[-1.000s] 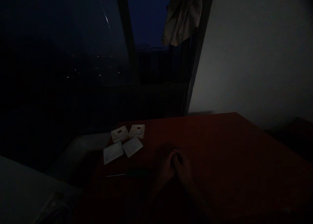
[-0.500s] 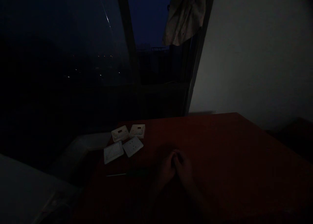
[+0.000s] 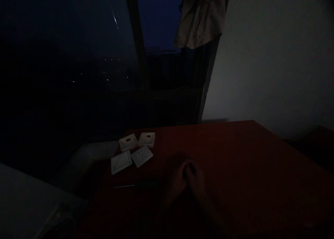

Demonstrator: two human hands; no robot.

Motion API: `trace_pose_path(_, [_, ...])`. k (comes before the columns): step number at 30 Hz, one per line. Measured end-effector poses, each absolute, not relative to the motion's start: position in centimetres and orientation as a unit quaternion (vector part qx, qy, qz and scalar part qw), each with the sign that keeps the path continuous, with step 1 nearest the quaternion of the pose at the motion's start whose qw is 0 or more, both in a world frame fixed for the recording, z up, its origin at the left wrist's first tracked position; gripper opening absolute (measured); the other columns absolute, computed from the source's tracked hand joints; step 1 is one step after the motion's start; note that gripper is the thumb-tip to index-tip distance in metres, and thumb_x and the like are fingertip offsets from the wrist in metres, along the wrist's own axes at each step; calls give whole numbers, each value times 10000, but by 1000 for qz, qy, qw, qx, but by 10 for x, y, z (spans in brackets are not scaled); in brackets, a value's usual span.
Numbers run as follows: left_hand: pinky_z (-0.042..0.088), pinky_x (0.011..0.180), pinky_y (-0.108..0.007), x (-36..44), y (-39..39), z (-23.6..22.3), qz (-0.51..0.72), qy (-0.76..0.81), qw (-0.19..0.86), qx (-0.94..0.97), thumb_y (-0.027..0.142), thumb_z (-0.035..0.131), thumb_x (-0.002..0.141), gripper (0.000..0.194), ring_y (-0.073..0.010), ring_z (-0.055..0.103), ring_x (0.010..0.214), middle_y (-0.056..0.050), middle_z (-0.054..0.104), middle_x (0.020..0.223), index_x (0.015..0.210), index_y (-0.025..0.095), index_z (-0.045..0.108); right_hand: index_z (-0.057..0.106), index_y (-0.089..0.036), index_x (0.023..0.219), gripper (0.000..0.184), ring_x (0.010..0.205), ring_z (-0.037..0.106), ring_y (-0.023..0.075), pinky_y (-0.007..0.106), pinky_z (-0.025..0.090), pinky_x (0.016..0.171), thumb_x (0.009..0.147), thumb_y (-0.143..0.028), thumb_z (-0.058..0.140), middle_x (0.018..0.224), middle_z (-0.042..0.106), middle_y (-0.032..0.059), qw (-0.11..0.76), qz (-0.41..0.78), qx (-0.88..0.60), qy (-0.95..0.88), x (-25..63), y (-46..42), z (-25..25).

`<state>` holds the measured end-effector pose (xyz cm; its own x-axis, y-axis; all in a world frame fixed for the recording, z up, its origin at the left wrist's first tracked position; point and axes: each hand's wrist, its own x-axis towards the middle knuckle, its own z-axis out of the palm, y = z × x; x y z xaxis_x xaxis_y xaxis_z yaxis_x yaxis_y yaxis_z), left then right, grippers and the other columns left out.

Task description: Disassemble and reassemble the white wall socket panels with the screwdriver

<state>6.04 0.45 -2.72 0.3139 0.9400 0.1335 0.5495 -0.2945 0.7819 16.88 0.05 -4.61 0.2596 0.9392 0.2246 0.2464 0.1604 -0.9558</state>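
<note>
My left hand point(image 3: 179, 178) and my right hand point(image 3: 196, 179) rest together over the reddish table point(image 3: 229, 152), fingertips touching and fingers curled. Whether anything lies between them is too dark to see. Left of them lies a screwdriver point(image 3: 146, 184), its thin metal shaft pointing left and its handle dark green. Behind it are a white socket faceplate point(image 3: 142, 156) with small holes and a white switch plate point(image 3: 121, 162). Two open white mounting boxes point(image 3: 128, 142) point(image 3: 146, 139) sit side by side farther back, each with a small rectangular slot.
A dark window point(image 3: 104, 58) with a frame post point(image 3: 138, 40) stands behind the table. Cloth point(image 3: 200, 21) hangs at its upper right. A pale wall point(image 3: 273, 58) rises at the right, and a light ledge point(image 3: 104, 150) runs beyond the table's left edge.
The hands stay together in the same place, and the plates, boxes and screwdriver lie as before. The hanging cloth has swung slightly to the right.
</note>
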Motion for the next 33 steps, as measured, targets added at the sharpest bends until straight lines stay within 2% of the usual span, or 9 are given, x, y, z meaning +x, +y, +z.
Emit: trace_pose_path(33, [460,958,-352,61,5,-33,302,506,309,746,91,503,797,452,-222,599,1076,-77,640,1199,1228,215,562,695,-184,945,265,906,664,228,347,514,835,802,-305,507,975,722,96,553,306,-565,-530,171,-1,-45])
